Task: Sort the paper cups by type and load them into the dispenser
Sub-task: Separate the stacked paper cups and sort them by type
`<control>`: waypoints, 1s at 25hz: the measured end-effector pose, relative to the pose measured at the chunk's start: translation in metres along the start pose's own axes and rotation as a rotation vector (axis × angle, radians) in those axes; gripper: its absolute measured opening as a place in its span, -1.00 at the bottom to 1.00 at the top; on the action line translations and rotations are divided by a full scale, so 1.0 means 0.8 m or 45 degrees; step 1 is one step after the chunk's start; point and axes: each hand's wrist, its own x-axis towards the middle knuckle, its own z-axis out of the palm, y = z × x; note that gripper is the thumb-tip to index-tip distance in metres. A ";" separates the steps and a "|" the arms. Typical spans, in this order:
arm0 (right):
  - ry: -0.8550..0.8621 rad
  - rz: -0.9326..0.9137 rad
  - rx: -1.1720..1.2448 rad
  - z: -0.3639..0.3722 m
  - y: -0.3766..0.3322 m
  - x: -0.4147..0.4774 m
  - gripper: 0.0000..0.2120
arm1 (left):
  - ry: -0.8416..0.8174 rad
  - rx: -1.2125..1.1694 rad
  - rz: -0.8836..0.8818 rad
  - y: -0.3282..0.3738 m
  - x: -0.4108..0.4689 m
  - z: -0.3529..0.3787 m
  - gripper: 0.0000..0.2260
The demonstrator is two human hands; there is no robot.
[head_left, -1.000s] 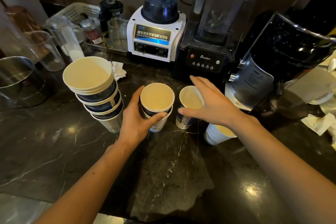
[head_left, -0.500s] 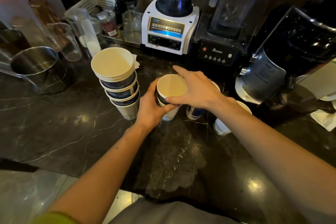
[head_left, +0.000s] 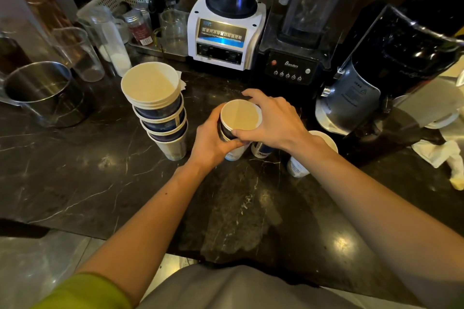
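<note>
Both hands are working on the small cup stack (head_left: pixel 239 124) in the middle of the dark table (head_left: pixel 75 183): the left hand (head_left: pixel 213 138) is wrapping its fingers around the side, while the right hand (head_left: pixel 273 120) is pinching the top rim. This looks like nesting matching cups. Next, two loose cups (head_left: pixel 261 149) (head_left: pixel 301 158) just beside it need gathering; the taller stack (head_left: pixel 160 108) is standing apart, left.

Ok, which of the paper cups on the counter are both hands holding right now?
The short stack in the middle, gripped by the left hand and right hand. The tall stack and lone cup stand untouched.
</note>
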 end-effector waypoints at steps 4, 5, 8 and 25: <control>0.053 -0.032 -0.002 -0.001 0.005 -0.006 -0.32 | -0.024 -0.013 -0.006 0.001 0.001 0.004 -0.21; 0.065 -0.038 0.007 0.000 0.004 -0.007 -0.37 | -0.025 -0.011 -0.004 0.001 0.001 0.003 -0.21; 0.093 -0.058 0.002 0.001 0.002 -0.007 -0.47 | -0.031 -0.008 -0.005 -0.002 0.003 0.001 -0.21; 0.398 -0.293 -0.022 -0.051 -0.016 -0.003 -0.77 | -0.006 -0.008 -0.051 -0.001 0.007 0.002 -0.22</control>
